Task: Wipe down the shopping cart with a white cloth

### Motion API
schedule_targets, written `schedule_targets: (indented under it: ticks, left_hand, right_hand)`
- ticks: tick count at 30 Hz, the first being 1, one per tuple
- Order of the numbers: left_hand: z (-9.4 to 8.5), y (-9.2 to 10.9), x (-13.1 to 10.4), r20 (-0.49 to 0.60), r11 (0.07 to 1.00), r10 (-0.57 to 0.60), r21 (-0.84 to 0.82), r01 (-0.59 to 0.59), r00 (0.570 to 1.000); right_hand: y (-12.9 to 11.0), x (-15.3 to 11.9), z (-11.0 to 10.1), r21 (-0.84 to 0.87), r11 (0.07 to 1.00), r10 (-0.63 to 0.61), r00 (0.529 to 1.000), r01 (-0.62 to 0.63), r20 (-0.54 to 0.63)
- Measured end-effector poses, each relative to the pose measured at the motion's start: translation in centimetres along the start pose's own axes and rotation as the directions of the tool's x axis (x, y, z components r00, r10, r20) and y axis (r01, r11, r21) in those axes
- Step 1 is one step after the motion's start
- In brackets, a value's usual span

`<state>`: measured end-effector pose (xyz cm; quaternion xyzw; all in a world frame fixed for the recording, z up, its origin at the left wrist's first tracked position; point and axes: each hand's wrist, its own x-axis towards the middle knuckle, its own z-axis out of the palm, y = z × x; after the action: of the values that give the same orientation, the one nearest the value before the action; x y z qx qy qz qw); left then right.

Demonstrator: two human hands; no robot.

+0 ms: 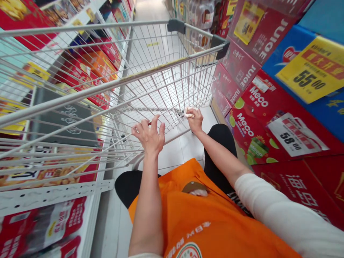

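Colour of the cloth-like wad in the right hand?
The wad in the right hand is whitish; only the head view shows it.

Aisle floor [150, 9] lies open ahead — the cart's wire mesh [166, 82] blocks reach.

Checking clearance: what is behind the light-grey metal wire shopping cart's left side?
Through the cart, red and orange packages show on shelving. The dark grey lettered panel hides whatever is directly behind it.

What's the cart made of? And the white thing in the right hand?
The cart looks like metal: thin, pale-grey wires with a slight shine. Its dark, dull corners seem plastic. The white thing looks soft and crumpled, maybe cloth or tissue.
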<state>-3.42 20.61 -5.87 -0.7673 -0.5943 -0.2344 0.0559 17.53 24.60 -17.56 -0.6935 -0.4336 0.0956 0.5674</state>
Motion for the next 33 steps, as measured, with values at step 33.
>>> schedule_targets:
  ticks: [33]
  left_hand:
    - [-4.1, -11.0, -6.4, -0.496, 0.928, -0.354, -0.081, 0.363, 0.793]
  right_hand:
    - [1.5, -4.7, 4.1, 0.055, 0.842, -0.54, 0.834, 0.537, 0.114]
